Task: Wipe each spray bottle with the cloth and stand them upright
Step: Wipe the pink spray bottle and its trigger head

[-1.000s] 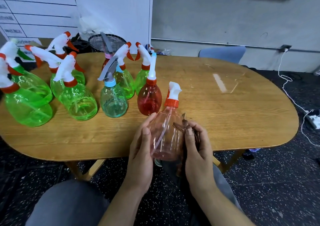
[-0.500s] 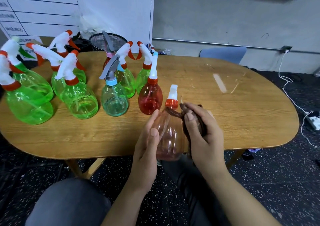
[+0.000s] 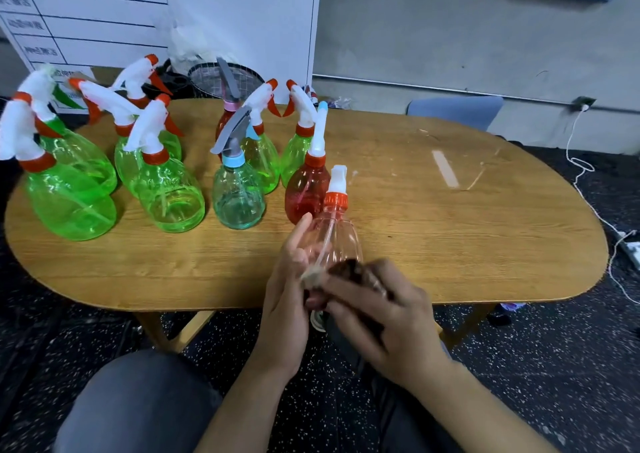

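Standing upright in a cluster from nine to eleven o'clock on the table (image 3: 485, 244): green spray bottles (image 3: 72, 192), then a teal bottle (image 3: 238, 196) and a red bottle (image 3: 306, 189) nearer the middle, probably grouped there as a finished or waiting row, which of the two not readable. At centre, just past the near table edge: left hand (image 3: 287, 289), fingers curled round the side of the clear pink spray bottle (image 3: 336, 234), steadying it nozzle-up, off the wood, so its body can be turned and reached all round. At five o'clock of that bottle: right hand (image 3: 384, 314), blurred, gripping a dark cloth (image 3: 349, 269) and pressing it to the bottle's lower body, apparently mid-wipe. Further right: bare oval wood grain with pale scuffs, a blue chair back (image 3: 453, 111) at one o'clock behind the table, grey wall, a white cable (image 3: 588, 189) trailing over dark speckled floor at three o'clock.
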The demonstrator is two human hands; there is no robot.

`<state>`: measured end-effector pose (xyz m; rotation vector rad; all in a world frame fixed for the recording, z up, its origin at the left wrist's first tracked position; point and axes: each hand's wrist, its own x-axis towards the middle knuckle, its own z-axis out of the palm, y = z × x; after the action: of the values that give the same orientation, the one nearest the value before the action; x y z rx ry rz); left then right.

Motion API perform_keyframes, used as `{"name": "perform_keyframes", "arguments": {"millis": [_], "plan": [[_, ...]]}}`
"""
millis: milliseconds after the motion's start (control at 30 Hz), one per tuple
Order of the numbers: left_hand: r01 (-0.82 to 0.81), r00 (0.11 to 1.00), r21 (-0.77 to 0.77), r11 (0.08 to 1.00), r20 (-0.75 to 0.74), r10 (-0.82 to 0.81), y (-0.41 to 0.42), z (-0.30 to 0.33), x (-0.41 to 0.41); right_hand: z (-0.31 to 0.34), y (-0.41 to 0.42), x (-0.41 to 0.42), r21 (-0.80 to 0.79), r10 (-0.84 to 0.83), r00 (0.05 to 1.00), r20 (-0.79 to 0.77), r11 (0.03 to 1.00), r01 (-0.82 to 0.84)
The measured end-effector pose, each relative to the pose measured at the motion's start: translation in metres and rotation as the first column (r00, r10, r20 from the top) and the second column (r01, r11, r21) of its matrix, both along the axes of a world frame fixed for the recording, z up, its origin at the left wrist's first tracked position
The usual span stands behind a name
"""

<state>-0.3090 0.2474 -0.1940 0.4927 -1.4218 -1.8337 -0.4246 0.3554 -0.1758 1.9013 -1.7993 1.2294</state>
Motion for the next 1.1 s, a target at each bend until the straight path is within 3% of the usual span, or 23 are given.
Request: {"name": "perform_keyframes", "arguments": {"millis": [100,167,267,433,500,600,767,900,1100], "plan": [[0.022,1.000,-0.016,1.000,-0.012,-0.022,0.005,0.004,-0.004,0.021,-0.015,-0.012,-0.010,-0.189,0.965,0.184,0.981,0.194],[0.022,1.000,-0.044,0.999,-0.006,-0.022,0.008,0.007,-0.005,0.031,-0.024,-0.017,0.052,-0.262,0.940,0.217,0.965,0.257],[0.008,1.000,-0.037,0.999,0.009,-0.008,0.005,0.001,-0.004,0.026,-0.026,-0.014,0.099,-0.223,0.967,0.121,0.972,0.212],[0.015,1.000,0.053,0.998,-0.012,-0.015,-0.003,-0.003,0.002,-0.005,-0.005,0.004,0.023,-0.041,0.985,-0.169,0.999,0.046],[0.017,1.000,0.054,0.998,-0.021,-0.016,-0.004,-0.001,0.002,-0.010,0.001,0.006,0.020,0.012,0.983,-0.185,1.000,-0.008],[-0.004,1.000,0.051,0.999,-0.015,0.005,-0.005,0.001,0.000,0.001,-0.003,0.002,-0.006,-0.030,0.999,0.042,1.000,0.030],[0.000,1.000,-0.006,1.000,-0.017,0.000,0.000,0.005,-0.003,0.036,-0.027,-0.017,0.031,-0.260,0.906,0.333,0.964,0.265],[0.043,0.998,-0.033,0.999,-0.039,-0.044,0.000,0.001,-0.002,0.020,-0.026,-0.008,0.099,-0.258,0.943,0.208,0.965,0.243],[0.010,0.999,0.008,1.000,-0.041,-0.010,-0.006,-0.004,0.004,-0.013,0.001,0.010,0.062,-0.015,1.000,-0.019,0.998,0.016]]}}
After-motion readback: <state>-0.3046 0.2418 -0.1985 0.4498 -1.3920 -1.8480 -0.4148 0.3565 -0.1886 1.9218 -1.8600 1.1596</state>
